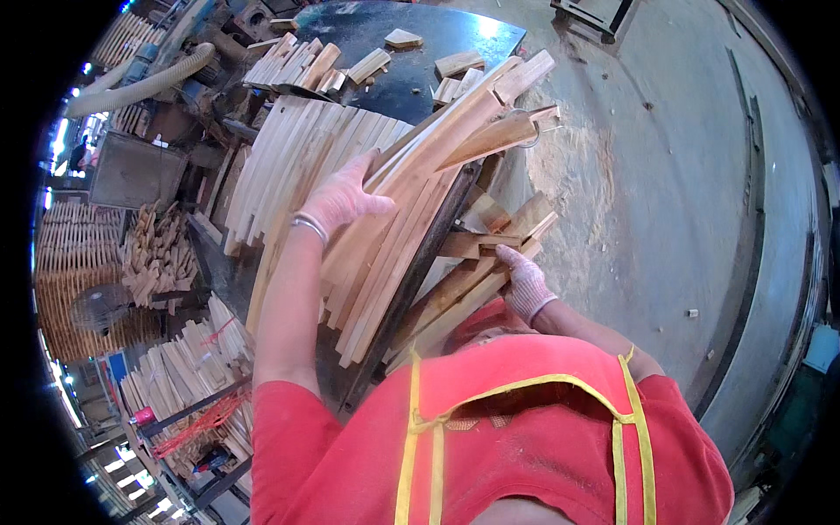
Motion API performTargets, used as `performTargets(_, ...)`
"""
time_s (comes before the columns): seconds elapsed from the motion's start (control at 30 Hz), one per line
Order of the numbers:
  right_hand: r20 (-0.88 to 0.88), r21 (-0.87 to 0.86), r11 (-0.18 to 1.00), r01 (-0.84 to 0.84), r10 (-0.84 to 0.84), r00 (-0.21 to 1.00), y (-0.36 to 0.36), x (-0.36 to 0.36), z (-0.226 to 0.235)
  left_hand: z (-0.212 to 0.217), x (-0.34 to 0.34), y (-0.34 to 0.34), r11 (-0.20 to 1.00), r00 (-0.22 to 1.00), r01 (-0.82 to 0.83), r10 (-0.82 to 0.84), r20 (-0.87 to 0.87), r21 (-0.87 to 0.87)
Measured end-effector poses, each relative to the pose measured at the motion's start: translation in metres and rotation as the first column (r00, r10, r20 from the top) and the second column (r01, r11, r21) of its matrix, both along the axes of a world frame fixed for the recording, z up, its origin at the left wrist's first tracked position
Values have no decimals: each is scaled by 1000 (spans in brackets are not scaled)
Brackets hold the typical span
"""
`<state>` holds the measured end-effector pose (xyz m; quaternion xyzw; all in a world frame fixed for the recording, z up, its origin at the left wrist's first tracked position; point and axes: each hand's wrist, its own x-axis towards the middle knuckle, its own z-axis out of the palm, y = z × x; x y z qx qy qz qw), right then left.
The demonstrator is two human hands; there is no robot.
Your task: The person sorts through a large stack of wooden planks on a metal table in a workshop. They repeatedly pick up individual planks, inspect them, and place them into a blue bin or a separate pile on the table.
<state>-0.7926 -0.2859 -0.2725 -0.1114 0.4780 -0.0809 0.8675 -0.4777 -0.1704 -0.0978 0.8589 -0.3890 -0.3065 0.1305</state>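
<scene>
I see the left hand (343, 199) in a thin glove. It is spread flat on top of a big stack of curved wood strips (385, 236). The fingers press on the top strip; they do not wrap around it. That stack sits near the middle of the view and leans from about 7 o'clock up toward 1 o'clock on the dark table (394, 52).

The right hand (525, 282), in a knit glove, is lower, at about 4 o'clock from the left hand. Its fingers curl around the end of a short wood piece (472, 287) in a smaller pile that hangs off the table edge.

I think the tall stack could slide. It is tilted, and only a flat hand holds it, so the strips may slip down toward the person's red shirt (525, 437). The top strips at 1 o'clock stick out far and look loose, so they might tip off onto the sawdust (569, 175) on the floor. If the right hand pulls its piece, the small pile around it may tumble too. The wood ends look rough, and a thin glove may not stop a splinter.
</scene>
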Motion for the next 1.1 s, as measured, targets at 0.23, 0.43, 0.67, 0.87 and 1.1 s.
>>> performTargets(0.23,20,12,1000,4,-4,1000,-3,-1,2,28,-99,-9,963,885,-26,-102,455,267)
performTargets(0.43,16,-6,999,-37,37,999,-4,-3,-12,6,-108,3,1000,903,-4,-2,430,12)
performTargets(0.67,106,12,999,-40,39,994,-6,-5,-14,12,-120,35,997,779,68,-35,626,-29)
performTargets(0.87,36,4,1000,-21,21,999,-7,-6,-20,30,-65,108,922,735,-384,277,619,43)
performTargets(1.1,52,45,999,-18,15,999,-9,-5,-9,-23,-121,96,979,669,166,-22,743,-121)
